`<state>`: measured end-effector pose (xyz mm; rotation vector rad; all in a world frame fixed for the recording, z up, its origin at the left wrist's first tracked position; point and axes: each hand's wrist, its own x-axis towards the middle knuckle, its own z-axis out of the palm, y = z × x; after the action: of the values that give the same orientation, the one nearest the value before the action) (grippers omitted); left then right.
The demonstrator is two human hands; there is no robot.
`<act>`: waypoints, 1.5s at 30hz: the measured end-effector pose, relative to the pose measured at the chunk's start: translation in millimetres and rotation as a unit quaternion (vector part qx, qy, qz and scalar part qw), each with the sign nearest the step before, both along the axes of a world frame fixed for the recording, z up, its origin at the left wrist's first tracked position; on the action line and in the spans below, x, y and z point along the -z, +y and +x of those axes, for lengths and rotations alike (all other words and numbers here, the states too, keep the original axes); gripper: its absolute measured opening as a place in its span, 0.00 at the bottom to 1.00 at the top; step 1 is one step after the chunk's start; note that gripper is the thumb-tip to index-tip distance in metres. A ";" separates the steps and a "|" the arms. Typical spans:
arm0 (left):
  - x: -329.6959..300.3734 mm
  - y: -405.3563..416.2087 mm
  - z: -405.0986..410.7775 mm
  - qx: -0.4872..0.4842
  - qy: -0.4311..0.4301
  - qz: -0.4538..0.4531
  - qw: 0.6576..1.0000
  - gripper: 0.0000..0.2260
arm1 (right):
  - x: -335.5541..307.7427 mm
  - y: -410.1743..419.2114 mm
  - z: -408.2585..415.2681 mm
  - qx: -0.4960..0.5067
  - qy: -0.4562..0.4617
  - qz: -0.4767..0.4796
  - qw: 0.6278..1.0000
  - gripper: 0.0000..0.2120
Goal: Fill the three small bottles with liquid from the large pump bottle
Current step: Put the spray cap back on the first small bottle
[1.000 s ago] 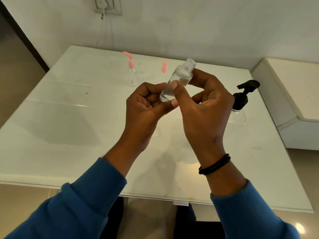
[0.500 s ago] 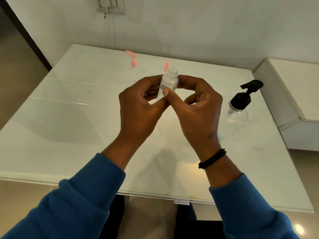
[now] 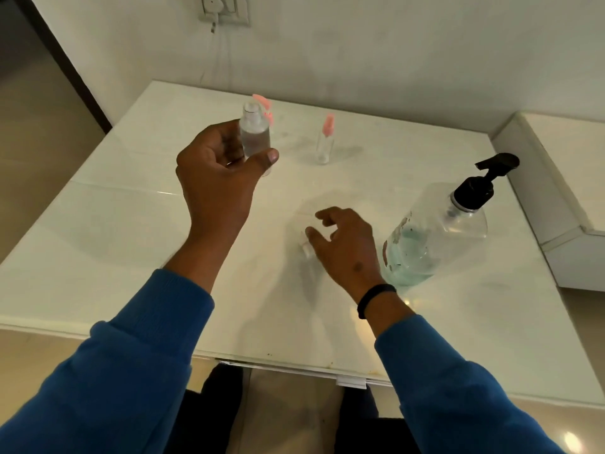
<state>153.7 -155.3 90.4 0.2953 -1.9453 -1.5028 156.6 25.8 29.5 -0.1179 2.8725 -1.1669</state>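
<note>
My left hand [image 3: 216, 178] grips a small clear bottle [image 3: 255, 137] with an uncapped neck, held upright above the far left of the white table [image 3: 108, 224]. Right behind it shows the pink pump top of a second small bottle [image 3: 265, 109]. A third small bottle [image 3: 324, 142] with a pink top stands further right. The large clear pump bottle [image 3: 435, 237] with a black pump head stands at the right. My right hand [image 3: 347, 247] hovers low over the table just left of it, fingers loosely curled, thumb beside a small whitish piece [image 3: 306, 250]; I cannot tell if they touch.
A white ledge [image 3: 569, 178] rises along the table's right side. A wall with a switch plate [image 3: 226, 9] runs behind. The table's front edge [image 3: 294, 367] is close to my body.
My right hand has let go of the small bottle and dropped toward the table. My left hand has carried the bottle up and to the left. The view has tilted down.
</note>
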 end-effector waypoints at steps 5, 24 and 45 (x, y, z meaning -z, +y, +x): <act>3.6 -0.5 -1.2 -0.003 -0.005 0.002 1.000 0.18 | 13.2 -18.6 10.1 -0.053 -0.037 0.104 0.992 0.23; -70.8 9.8 20.2 0.035 0.045 0.020 0.998 0.18 | -97.9 -7.5 33.9 0.109 0.171 -0.277 0.939 0.12; -323.1 59.5 156.9 0.158 0.156 -0.020 0.975 0.20 | -432.7 94.2 165.7 0.044 0.386 -0.465 0.795 0.09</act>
<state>310.6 -95.8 413.5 -0.2679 -1.8229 -1.5933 322.3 120.1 462.2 -0.6063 2.4090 -3.0231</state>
